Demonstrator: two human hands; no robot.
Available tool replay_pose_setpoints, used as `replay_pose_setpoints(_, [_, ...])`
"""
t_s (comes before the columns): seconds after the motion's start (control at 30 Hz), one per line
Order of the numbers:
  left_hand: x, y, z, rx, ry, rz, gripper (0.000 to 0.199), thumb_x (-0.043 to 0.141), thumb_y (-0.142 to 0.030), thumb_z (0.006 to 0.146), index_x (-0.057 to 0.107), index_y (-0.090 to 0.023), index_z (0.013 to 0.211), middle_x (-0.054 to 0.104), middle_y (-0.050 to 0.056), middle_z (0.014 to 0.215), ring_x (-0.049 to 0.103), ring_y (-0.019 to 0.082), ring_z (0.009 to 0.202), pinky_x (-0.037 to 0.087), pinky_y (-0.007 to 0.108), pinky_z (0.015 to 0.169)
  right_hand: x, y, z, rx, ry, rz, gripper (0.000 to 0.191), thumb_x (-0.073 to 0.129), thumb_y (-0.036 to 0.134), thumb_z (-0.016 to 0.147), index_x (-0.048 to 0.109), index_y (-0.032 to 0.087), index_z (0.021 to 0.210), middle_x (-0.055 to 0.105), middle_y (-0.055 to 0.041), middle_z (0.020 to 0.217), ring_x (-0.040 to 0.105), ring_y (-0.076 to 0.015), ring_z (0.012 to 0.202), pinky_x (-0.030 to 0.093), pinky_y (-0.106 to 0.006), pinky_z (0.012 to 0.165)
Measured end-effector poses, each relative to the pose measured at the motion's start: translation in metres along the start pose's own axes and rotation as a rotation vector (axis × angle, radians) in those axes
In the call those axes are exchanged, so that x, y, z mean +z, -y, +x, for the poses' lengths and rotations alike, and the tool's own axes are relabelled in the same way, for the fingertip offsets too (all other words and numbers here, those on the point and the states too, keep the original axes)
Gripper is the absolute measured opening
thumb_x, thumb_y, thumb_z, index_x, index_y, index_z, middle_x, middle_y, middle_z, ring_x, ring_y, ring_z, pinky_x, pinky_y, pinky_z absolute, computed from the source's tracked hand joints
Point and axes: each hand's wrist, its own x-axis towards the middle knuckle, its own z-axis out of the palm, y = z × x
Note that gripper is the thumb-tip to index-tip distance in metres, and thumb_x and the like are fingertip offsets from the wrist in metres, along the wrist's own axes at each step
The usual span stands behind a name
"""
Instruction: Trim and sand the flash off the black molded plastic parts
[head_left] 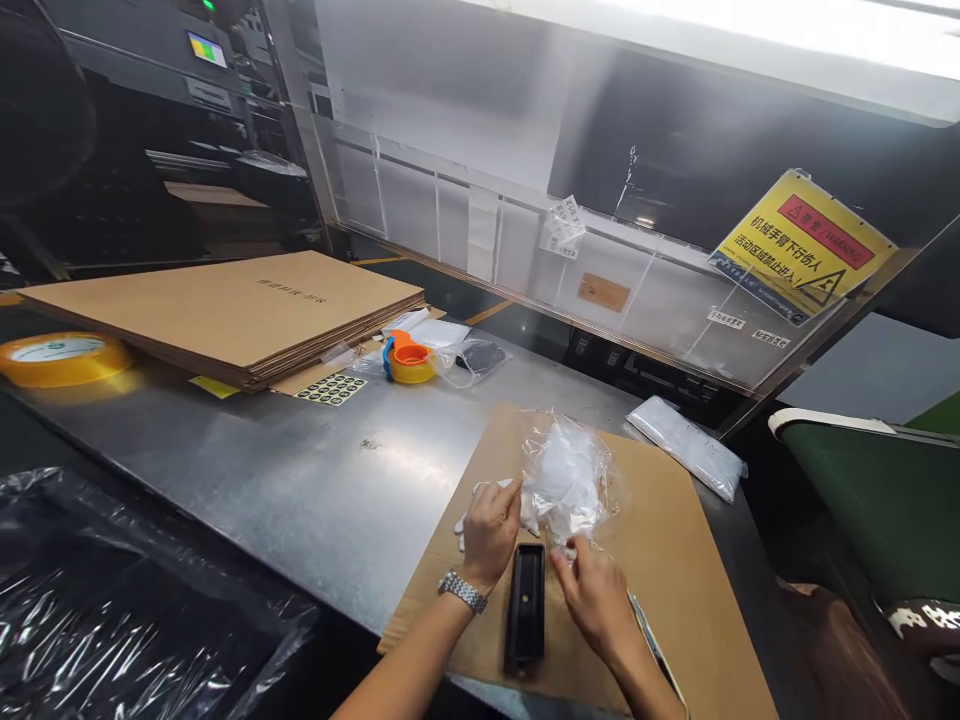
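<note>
A clear plastic bag with white contents lies crumpled on a flat cardboard sheet. My left hand, a metal watch on its wrist, is closed at the bag's left edge, with the plastic pinched between thumb and fingers. At the bag's near edge, my right hand pinches the plastic too. Between my hands sits a long, narrow black tray, open at the top. Something white, perhaps a glove, shows partly behind my left hand. Under my right forearm, a thin flat object is mostly hidden.
Flat cardboard sheets are stacked at the left, beside a tape roll. Farther back are an orange tape dispenser, a sticker sheet and a bagged dark item. A white packet lies right; a transparent panel borders the table.
</note>
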Motion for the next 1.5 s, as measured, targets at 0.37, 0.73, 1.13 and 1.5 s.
replay_pose_setpoints(0.37, [-0.012,0.018,-0.057,0.084,0.185,0.06,0.026,0.04,-0.013,0.086,0.066,-0.018,0.086,0.059,0.006,0.069,0.052,0.023,0.073,0.041,0.034,0.067,0.012,-0.033,-0.095,0.123,0.263,0.217,0.041,0.034,0.052,0.086,0.055,0.02,0.071,0.057,-0.0034,0.06,0.055,-0.017,0.057,0.039,-0.025,0.054])
replay_pose_setpoints(0.73, [-0.017,-0.001,-0.08,0.02,0.591,-0.147,0.016,0.051,-0.023,0.084,0.067,-0.02,0.086,0.067,-0.001,0.066,0.061,0.013,0.058,0.046,0.021,0.055,0.032,-0.034,-0.13,0.371,0.355,0.568,0.061,0.022,0.074,0.079,0.046,0.019,0.072,0.039,0.0069,0.048,0.035,-0.0072,0.031,0.03,-0.018,0.029])
replay_pose_setpoints(1.13, [-0.036,-0.027,-0.113,0.198,0.588,0.066,0.028,0.037,-0.016,0.089,0.063,-0.017,0.097,0.066,0.007,0.075,0.061,0.024,0.074,0.049,0.034,0.062,0.025,-0.012,-0.12,0.2,0.109,0.244,0.038,0.033,0.047,0.09,0.059,0.02,0.083,0.062,-0.0043,0.062,0.061,-0.0183,0.057,0.038,-0.023,0.052])
replay_pose_setpoints(1.5, [-0.076,-0.044,-0.085,0.301,0.574,0.116,0.026,0.039,-0.01,0.087,0.059,-0.016,0.102,0.064,0.006,0.077,0.059,0.02,0.07,0.049,0.03,0.06,-0.001,0.028,-0.074,0.079,0.194,0.103,0.027,0.033,0.022,0.087,0.056,0.02,0.101,0.063,-0.0001,0.059,0.062,-0.0173,0.055,0.038,-0.022,0.051])
